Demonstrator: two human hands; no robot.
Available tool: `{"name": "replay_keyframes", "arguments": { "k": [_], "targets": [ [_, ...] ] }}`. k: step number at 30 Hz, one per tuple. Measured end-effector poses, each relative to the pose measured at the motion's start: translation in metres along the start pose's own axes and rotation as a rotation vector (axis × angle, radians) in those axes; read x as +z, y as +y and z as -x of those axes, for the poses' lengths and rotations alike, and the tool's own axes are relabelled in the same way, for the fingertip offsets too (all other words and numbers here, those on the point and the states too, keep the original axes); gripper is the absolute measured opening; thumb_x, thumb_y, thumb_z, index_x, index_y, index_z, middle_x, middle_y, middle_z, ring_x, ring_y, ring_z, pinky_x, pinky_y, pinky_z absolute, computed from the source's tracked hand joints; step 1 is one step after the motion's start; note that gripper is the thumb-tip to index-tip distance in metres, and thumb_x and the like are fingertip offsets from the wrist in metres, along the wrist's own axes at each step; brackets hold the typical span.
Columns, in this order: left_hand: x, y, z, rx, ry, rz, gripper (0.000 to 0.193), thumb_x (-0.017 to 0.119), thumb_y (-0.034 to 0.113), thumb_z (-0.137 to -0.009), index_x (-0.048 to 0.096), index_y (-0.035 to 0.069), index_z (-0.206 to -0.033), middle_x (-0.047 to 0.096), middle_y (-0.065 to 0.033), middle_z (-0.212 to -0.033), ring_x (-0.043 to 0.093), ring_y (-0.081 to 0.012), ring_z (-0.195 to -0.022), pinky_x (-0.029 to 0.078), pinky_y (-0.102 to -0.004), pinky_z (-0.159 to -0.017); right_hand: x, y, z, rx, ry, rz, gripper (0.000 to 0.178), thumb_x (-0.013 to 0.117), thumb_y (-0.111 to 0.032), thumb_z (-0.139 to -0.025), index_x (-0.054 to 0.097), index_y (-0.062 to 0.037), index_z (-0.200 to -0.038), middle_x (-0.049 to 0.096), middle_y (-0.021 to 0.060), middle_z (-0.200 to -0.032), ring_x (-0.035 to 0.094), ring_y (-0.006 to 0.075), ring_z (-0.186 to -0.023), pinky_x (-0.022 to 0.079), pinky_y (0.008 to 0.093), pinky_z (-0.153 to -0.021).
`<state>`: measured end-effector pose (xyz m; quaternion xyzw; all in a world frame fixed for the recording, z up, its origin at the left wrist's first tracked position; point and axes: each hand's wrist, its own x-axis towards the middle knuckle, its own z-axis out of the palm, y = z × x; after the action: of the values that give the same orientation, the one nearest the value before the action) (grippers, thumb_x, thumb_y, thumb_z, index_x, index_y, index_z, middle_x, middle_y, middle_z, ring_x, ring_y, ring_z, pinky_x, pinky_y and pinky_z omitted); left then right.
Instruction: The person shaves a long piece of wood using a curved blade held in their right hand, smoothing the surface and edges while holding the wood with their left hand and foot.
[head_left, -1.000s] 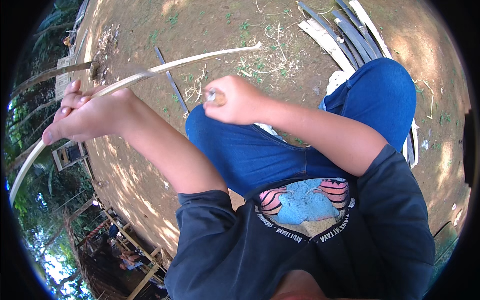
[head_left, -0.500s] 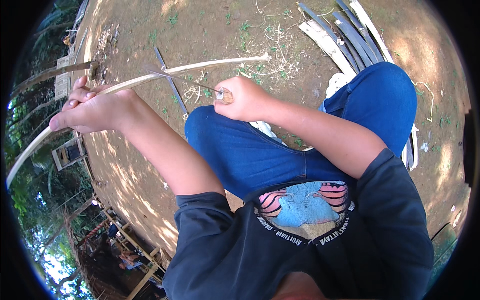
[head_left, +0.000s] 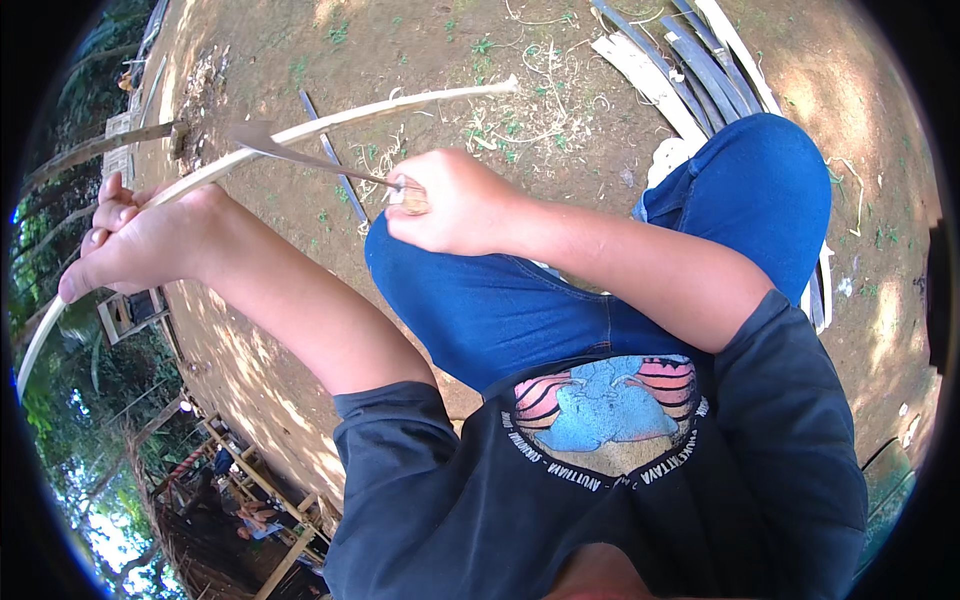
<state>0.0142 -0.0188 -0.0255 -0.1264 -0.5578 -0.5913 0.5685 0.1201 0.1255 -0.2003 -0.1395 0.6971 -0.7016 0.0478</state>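
My left hand (head_left: 150, 235) is closed around a long pale strip of split bamboo (head_left: 330, 124), which bends from the left rim up toward the top middle. My right hand (head_left: 455, 205) grips the wooden handle of a large knife (head_left: 285, 150). Its blade points left and crosses the strip just beyond my left hand; whether edge and strip touch I cannot tell. Both hands are raised in front of my left knee. On the ground under the strip lies a thin dark stick (head_left: 335, 165).
Several dark and pale bamboo slats (head_left: 690, 75) are piled beyond my right knee. Curly shavings (head_left: 545, 100) litter the dirt ground (head_left: 260, 310). A wooden railing (head_left: 255, 480) and a thatched shelter stand at lower left, with people there, and trees behind.
My right hand and the knife have moved left along the strip, toward my left hand. The left hand and the strip have shifted slightly left as well.
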Motion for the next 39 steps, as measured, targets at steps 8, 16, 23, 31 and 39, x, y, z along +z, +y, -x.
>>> {"name": "replay_keyframes", "arguments": {
  "k": [8,16,23,31,39],
  "targets": [
    [0.001,0.003,-0.039,0.06,-0.08,0.183,0.058,0.017,0.064,-0.097,0.029,0.011,-0.076,0.029,-0.0009,-0.055,0.043,-0.0175,-0.055,0.05,-0.0291,-0.067,-0.022,0.061,-0.007,0.255,0.005,0.119,0.024,0.067,-0.024,-0.074,0.064,-0.0007,-0.081,0.064,0.0128,-0.069,0.062,0.0221,-0.063,0.05,0.0365,-0.063],
    [0.005,0.009,-0.073,0.021,-0.052,0.169,0.057,0.019,0.063,-0.097,0.03,0.01,-0.079,0.03,-0.0025,-0.055,0.041,-0.0192,-0.054,0.047,-0.0289,-0.065,-0.035,0.097,-0.004,0.255,0.029,0.188,0.025,0.065,-0.025,-0.074,0.063,-0.0007,-0.08,0.063,0.0192,-0.072,0.064,0.0315,-0.068,0.05,0.0397,-0.065],
    [-0.006,-0.011,-0.07,0.086,-0.14,0.106,0.056,0.018,0.061,-0.099,0.029,0.01,-0.078,0.028,-0.0021,-0.056,0.04,-0.019,-0.055,0.048,-0.0294,-0.064,-0.007,0.048,-0.008,0.092,0.038,0.126,0.025,0.066,-0.024,-0.074,0.064,-0.0004,-0.083,0.064,0.0204,-0.075,0.065,0.031,-0.072,0.051,0.0393,-0.068],
    [0.015,0.019,-0.088,0.118,-0.053,0.227,0.058,0.023,0.062,-0.098,0.031,0.012,-0.069,0.026,-0.0008,-0.049,0.036,-0.0177,-0.047,0.045,-0.0285,-0.056,-0.037,0.087,-0.013,0.216,0.023,0.179,0.024,0.067,-0.025,-0.074,0.062,-0.001,-0.074,0.063,0.013,-0.067,0.062,0.0232,-0.062,0.049,0.0368,-0.062],
    [-0.003,0.007,-0.109,0.077,-0.137,0.268,0.058,0.045,0.066,-0.088,0.033,0.013,-0.067,0.028,-0.0005,-0.047,0.037,-0.0165,-0.043,0.042,-0.0317,-0.052,-0.01,0.016,-0.011,0.018,0.014,0.098,0.028,0.066,-0.024,-0.075,0.062,0.003,-0.081,0.064,0.0161,-0.069,0.063,0.0259,-0.064,0.05,0.0376,-0.064]
  ]
}}
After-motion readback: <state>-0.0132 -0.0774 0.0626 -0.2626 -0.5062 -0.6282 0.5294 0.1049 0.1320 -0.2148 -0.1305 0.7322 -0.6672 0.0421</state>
